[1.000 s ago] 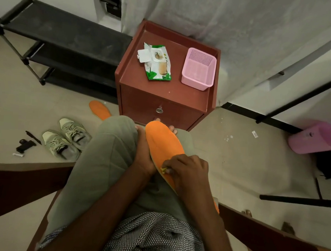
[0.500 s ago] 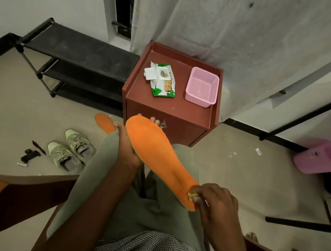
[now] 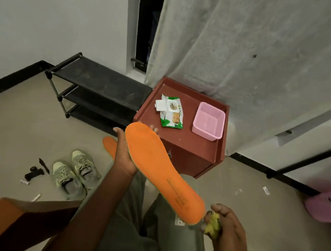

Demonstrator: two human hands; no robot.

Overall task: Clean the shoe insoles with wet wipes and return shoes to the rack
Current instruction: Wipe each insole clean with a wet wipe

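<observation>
My left hand (image 3: 124,152) grips the toe end of an orange insole (image 3: 159,168), raised in front of me with its heel pointing toward my right hand (image 3: 226,225). That hand holds a crumpled yellowish wipe (image 3: 212,225) just past the insole's heel, apart from it. A second orange insole (image 3: 109,145) lies on the floor, partly behind my left hand. Two grey-green sneakers (image 3: 75,172) stand on the floor at the left. The wet wipes pack (image 3: 171,114), lid open, lies on the red-brown cabinet (image 3: 190,145). The black shoe rack (image 3: 98,89) stands against the wall.
A pink basket (image 3: 208,121) sits on the cabinet beside the pack. Small black items (image 3: 34,172) lie on the floor left of the sneakers. A grey curtain (image 3: 239,43) hangs behind the cabinet. A pink bin (image 3: 321,204) is at the right edge.
The wipe slid down the insole from its middle to the heel and off its end. My left hand lifted the insole higher, and the view tilted upward.
</observation>
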